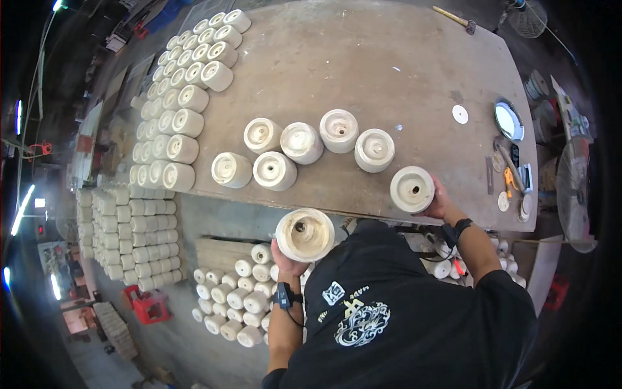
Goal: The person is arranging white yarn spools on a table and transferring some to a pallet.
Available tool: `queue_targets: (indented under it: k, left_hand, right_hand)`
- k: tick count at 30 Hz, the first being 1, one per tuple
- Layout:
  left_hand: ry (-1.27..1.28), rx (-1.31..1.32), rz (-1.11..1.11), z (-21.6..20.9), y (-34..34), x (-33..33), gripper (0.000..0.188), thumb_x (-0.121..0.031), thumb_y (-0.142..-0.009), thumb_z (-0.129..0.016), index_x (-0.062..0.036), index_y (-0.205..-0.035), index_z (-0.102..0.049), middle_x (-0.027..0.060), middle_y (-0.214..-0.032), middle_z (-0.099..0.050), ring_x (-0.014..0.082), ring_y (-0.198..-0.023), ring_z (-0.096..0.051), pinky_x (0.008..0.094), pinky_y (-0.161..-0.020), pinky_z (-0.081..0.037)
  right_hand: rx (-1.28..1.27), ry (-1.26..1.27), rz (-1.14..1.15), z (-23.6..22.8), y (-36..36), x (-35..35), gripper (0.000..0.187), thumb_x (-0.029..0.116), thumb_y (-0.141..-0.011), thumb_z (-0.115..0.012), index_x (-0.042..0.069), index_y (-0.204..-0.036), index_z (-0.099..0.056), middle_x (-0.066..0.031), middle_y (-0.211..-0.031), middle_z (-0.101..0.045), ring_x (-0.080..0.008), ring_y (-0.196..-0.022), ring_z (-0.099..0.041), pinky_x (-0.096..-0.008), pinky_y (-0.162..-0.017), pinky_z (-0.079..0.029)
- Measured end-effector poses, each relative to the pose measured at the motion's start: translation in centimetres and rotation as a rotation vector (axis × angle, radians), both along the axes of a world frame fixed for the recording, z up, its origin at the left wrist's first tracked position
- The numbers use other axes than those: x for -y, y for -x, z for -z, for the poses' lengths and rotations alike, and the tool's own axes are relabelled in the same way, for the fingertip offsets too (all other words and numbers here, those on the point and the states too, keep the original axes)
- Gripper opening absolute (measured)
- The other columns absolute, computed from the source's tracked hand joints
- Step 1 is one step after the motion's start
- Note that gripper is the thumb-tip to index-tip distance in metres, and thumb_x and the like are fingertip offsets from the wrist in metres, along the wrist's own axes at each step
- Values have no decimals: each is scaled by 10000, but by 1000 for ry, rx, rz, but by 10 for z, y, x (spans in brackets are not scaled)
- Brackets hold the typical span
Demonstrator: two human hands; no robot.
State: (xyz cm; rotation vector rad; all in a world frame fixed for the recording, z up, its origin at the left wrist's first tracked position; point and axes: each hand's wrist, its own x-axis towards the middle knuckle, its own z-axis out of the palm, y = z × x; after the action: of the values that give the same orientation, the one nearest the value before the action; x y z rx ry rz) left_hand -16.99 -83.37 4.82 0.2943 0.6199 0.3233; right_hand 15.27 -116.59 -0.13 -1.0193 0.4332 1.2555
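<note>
Left hand (pixel 286 259) gripping pale wooden cylinder (pixel 304 234) off the worktop (pixel 389 65) near edge, right hand (pixel 439 202) gripping second cylinder (pixel 412 188) on that edge, six similar cylinders (pixel 300 142) mid-worktop

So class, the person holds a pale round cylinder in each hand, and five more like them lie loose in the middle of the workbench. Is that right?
Not quite. The head view shows six loose cylinders in the middle of the workbench, not five. The rest holds: the left hand and the right hand each hold a pale round cylinder.
</note>
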Motion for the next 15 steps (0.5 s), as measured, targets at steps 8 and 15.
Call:
queue_targets:
  k: [8,15]
  left_hand:
    - [-21,-40,33,12,-19,-11,809,-658,-889,-368,-97,-1470,-413,147,-1478,-461,380,-1357,-430,552,-1143,-328]
    - [52,-140,93,4,-34,-3,791,-646,-863,-446,-142,-1472,-420,123,-1477,-468,381,-1348,-444,579,-1116,-342]
  right_hand:
    - [309,347,-26,11,-60,21,913,737,-853,-533,176,-1531,-289,-185,-1515,-370,-412,-1370,-363,-660,-990,-404]
    - [544,494,-90,29,-31,-18,667,405,-932,-643,64,-1451,-400,-151,-1266,-602,-277,-1086,-626,-430,-871,-541]
